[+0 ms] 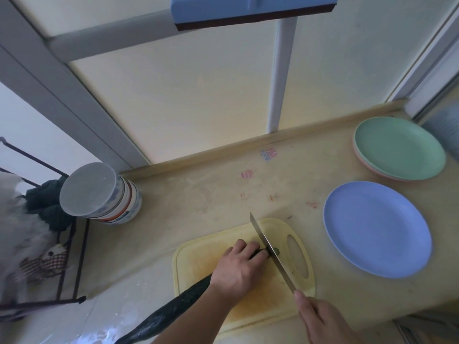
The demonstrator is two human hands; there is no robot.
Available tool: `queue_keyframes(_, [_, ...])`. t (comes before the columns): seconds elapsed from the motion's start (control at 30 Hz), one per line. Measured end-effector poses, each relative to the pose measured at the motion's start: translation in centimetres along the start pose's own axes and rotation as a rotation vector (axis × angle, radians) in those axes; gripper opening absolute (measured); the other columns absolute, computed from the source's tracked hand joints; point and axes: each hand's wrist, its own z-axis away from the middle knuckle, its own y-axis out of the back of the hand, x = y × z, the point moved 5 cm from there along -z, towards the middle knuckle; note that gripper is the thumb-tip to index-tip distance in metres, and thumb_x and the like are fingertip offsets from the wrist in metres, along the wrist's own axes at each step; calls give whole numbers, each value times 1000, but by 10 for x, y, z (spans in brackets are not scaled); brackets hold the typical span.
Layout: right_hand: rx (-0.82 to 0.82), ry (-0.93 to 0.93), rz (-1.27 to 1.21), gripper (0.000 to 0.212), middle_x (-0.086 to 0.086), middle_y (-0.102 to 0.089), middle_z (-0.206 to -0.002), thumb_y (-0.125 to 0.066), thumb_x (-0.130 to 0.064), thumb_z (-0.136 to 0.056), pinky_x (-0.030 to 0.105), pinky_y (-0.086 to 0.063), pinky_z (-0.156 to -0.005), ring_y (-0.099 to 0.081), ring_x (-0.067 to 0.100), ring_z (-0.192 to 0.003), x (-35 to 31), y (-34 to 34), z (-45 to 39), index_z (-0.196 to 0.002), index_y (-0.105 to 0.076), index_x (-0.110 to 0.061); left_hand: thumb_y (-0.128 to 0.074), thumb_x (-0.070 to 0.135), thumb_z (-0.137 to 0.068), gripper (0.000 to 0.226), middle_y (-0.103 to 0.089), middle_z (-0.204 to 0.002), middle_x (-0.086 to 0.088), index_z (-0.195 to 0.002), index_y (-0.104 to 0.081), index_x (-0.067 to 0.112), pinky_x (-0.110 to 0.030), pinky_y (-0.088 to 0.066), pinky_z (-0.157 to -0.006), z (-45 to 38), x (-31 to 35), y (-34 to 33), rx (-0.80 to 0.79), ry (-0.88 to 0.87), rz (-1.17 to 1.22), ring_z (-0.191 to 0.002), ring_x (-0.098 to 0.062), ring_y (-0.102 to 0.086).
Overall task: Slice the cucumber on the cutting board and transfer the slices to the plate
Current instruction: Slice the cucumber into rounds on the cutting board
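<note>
The left hand had its grip curled down over the dark cucumber on the yellow cutting board, while the right hand clamped the knife handle, blade set at the cucumber's tip just beside the left fingertips. The cucumber's long end ran off the board's near-left edge, and the blue plate lay on the bench to the board's right.
</note>
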Motion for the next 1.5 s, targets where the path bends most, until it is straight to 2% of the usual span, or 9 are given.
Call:
queue_keyframes(0.13, [-66, -20, 5, 61, -7, -44, -39, -42, -48, -97, 23, -34, -54, -44, 9, -48, -2, -5, -4, -42, -41, -23, -72, 18, -85, 34, -63, -108, 5, -118, -62, 24, -33, -53, -65, -1, 0, 1, 12, 2, 20, -85, -22, -54])
queue_keyframes(0.3, [-127, -1, 6, 53, -7, -42, -43, -36, -53, -97, 26, -37, -57, -41, 6, -46, -9, -12, -17, -55, -40, -20, -76, 17, -84, 36, -63, -110, 4, -117, -64, 23, -33, -53, -65, 0, 0, 0, 17, 11, 23, -85, -23, -55])
queue_keyframes(0.5, [-122, -29, -19, 55, -8, -42, -42, -38, -53, -96, 26, -37, -56, -39, 7, -44, -3, 1, -18, -48, -48, -29, -81, 15, -81, 38, -64, -106, 2, -115, -66, 22, -34, -53, -62, 0, 0, 1, 18, 26, 4, -85, -23, -55])
queue_keyframes(0.7, [-159, -12, 19, 54, -3, -42, -46, -37, -55, -96, 25, -36, -52, -40, 9, -43, -11, -2, -17, -57, -41, -17, -79, 16, -85, 35, -62, -99, 5, -116, -66, 24, -32, -51, -58, 0, -1, 3, 41, 58, 36, -83, -21, -54])
queue_keyframes(0.83, [-119, 5, 18, 54, -5, -41, -41, -40, -48, -98, 23, -34, -54, -39, 7, -44, -12, -3, -11, -52, -41, -19, -72, 23, -91, 23, -61, -95, 6, -113, -67, 26, -31, -51, -55, -1, -2, 4, 37, 54, 59, -82, -20, -53])
queue_keyframes(1.0, [-110, -16, -41, 59, -9, -45, -36, -42, -46, -98, 24, -36, -59, -43, 6, -46, -10, -8, -4, -41, -50, -33, -75, 26, -89, 23, -61, -94, 8, -111, -69, 28, -29, -50, -52, -4, -4, 5, 29, 35, 32, -82, -17, -53])
queue_keyframes(1.2, [-24, -46, -40, 51, -5, -56, -50, -46, -47, -96, 25, -41, -65, -55, 10, -61, -6, -6, 9, -52, -55, -22, -57, 31, -97, 19, -62, -96, 9, -110, -70, 27, -31, -53, -57, -2, -4, 5, 37, 49, 64, -85, -17, -54])
queue_keyframes(1.37, [-38, -35, 9, 52, -9, -48, -44, -44, -45, -97, 23, -38, -60, -48, 5, -52, -5, -7, 8, -52, -41, -19, -72, 24, -88, 21, -62, -95, 8, -109, -70, 27, -31, -53, -58, -2, -3, 3, 54, 44, 70, -83, -18, -54])
queue_keyframes(1.5, [-37, -64, -5, 53, -4, -46, -48, -42, -47, -97, 23, -38, -60, -48, 10, -54, -2, -11, 6, -54, -41, -16, -65, 25, -93, 17, -63, -97, 8, -110, -70, 25, -32, -53, -61, 0, -6, 0, 56, 55, 95, -84, -19, -56])
